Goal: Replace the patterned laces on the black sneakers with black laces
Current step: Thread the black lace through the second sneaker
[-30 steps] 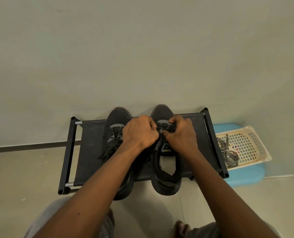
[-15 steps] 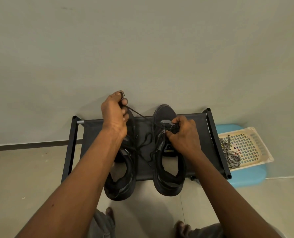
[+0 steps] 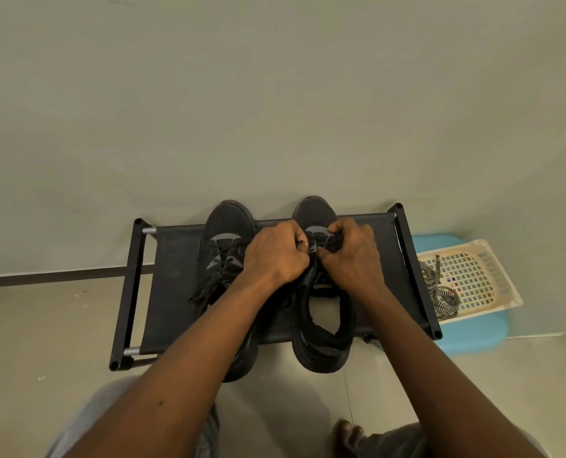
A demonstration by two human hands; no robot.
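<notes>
Both hands are in at the toe end of the right shoe: the left hand (image 3: 276, 252) has its fingers curled tight at the eyelets, the right hand (image 3: 351, 256) is pinching from the other side, and between them runs a thin black lace (image 3: 334, 241), mostly buried under the fingers.

Behind it all is a plain pale wall (image 3: 275, 94), and below that a light tiled floor (image 3: 43, 342). On the floor sits a low black fabric-topped shoe rack with metal tube ends (image 3: 176, 276), pushed up against the wall. Two black sneakers stand on it side by side, toes to the wall. The left black sneaker (image 3: 228, 223) already looks laced in black, loose ends trailing off its side. The right black sneaker (image 3: 328, 345) gapes open at the collar, upper eyelets apparently bare.

Off to the right is a pale blue plastic stool (image 3: 473, 338) carrying a cream perforated plastic basket (image 3: 503, 276), and in it lie the black-and-white patterned laces (image 3: 443, 299), out of the shoes.

So this is the second shoe, lowest eyelets. Next, I'd say: even up the two ends, cross them, feed each tip through the next pair up, keeping tension without yanking the lace back out.
</notes>
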